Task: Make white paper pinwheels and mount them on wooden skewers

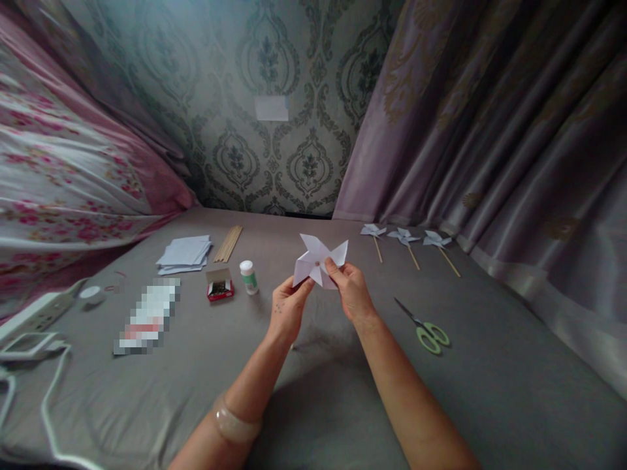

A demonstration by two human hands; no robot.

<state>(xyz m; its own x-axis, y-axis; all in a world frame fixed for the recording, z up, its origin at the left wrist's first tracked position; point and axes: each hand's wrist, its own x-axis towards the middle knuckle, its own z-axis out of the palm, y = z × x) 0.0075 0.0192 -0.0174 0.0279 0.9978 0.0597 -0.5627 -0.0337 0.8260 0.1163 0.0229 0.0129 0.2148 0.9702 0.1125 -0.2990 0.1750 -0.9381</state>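
Note:
Between my two hands is a white paper pinwheel, held up above the grey cloth, with a small metal pin at its centre. My left hand pinches its lower left edge between thumb and fingers. On the other side, my right hand grips the lower right blade, its thumb on the front near the pin. The back of the pinwheel is hidden. A small pale stick end shows on the cloth beside my left forearm.
Scissors lie at right, with finished pinwheels on sticks behind. Leftward are a white-capped bottle, a red box of small metal pieces, wooden sticks, stacked paper, a blurred-out item and a power strip.

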